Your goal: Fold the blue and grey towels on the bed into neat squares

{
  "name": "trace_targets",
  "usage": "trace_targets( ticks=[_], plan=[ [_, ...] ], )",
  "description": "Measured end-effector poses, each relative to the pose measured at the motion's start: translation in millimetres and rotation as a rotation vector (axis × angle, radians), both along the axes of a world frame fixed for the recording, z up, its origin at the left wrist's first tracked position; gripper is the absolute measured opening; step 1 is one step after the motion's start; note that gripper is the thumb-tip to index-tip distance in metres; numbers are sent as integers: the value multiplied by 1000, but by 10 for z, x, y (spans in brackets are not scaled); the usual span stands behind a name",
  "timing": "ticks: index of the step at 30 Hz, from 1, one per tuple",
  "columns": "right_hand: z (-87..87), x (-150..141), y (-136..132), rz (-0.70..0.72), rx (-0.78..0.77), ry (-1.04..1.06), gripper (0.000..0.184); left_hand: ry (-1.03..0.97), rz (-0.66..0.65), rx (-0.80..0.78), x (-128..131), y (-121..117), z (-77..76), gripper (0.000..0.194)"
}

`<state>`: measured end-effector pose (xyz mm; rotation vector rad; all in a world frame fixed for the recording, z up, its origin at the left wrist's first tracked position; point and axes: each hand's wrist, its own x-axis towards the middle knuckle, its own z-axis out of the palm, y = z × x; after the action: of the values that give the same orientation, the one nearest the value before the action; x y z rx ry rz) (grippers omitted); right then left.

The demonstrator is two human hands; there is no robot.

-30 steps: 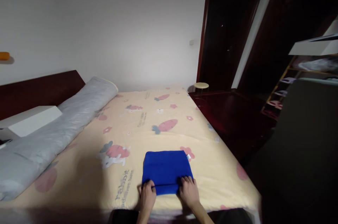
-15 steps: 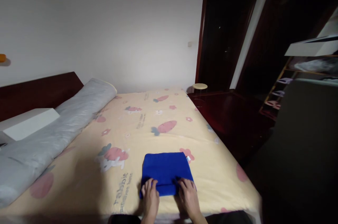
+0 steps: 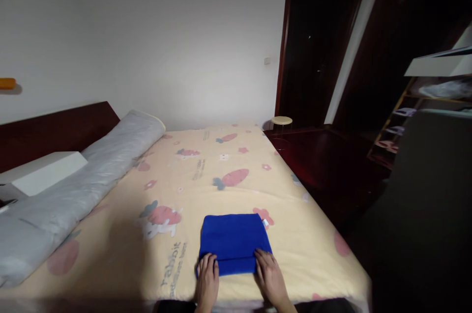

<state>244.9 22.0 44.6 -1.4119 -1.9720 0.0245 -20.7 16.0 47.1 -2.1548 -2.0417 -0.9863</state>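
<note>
A blue cloth (image 3: 236, 234), probably a towel, lies folded flat on the bed near its front edge. A narrow strip along its near side is turned over, leaving a crease across it. A small white tag shows at its far right corner. My left hand (image 3: 208, 278) rests on the near left corner of the cloth, fingers stretched out over the turned strip. On the near right corner lies my right hand (image 3: 270, 273), its fingers also extended and pressing lightly on the fabric. Both thumbs are mostly hidden.
Under the cloth is a bed (image 3: 295, 234) with a yellow carrot-and-rabbit sheet. A long grey bolster (image 3: 110, 170) and a white box (image 3: 47, 173) lie along the headboard (image 3: 55, 124). Beyond the bed's right side stand a round stool (image 3: 281, 120) and a shoe rack (image 3: 396, 128).
Both hands have gone from bent, gripping fingers at the cloth's near edge to flatter, straighter fingers at its corners. My right hand has shifted slightly right. The cloth stays nearly in place.
</note>
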Motion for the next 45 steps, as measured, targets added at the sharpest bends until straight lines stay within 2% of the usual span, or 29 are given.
trace_targets(
  ticks=[3, 7, 9, 12, 15, 18, 22, 25, 27, 29, 33, 35, 38, 42, 45],
  plan=[
    [-52, 87, 15, -31, -7, 3, 33, -12, 18, 22, -92, 11, 0, 35],
    [11, -31, 27, -23, -41, 12, 37, -8, 12, 47, 41, 14, 0, 36],
    [106, -183, 12, 38, -132, 18, 41, -2, -52, 25, 196, 9, 0, 39],
    [278, -449, -17, 209, -305, 7, 46, 24, -163, -47, 438, 17, -9, 42],
    [388, -601, -4, 283, -400, -19, 48, 63, -148, -102, 533, 66, -12, 43],
    [383, -525, 65, 140, -396, -47, 44, 90, -26, -130, 379, 120, 1, 41],
    [265, -194, 161, -83, -349, -74, 47, 137, 121, -128, -12, 116, 32, 41],
    [213, -36, 189, -134, -342, -83, 47, 168, 183, -138, -117, 99, 90, 38],
    [239, -60, 195, -115, -356, -80, 48, 170, 221, -150, -22, 122, 159, 38],
    [312, -185, 200, -35, -373, -67, 48, 148, 172, -168, 175, 175, 240, 44],
    [465, -531, 255, 226, -447, -63, 50, 91, -130, -288, 587, 317, 344, 52],
    [475, -603, 330, 281, -498, -77, 53, 79, -185, -357, 666, 382, 341, 55],
    [394, -470, 497, 195, -497, -88, 53, 121, -110, -391, 576, 467, 295, 56],
    [204, -86, 685, -94, -452, -115, 54, 265, 136, -340, 292, 543, 243, 54],
    [72, 58, 720, -172, -403, -126, 54, 322, 193, -288, 163, 540, 218, 51]
  ],
)
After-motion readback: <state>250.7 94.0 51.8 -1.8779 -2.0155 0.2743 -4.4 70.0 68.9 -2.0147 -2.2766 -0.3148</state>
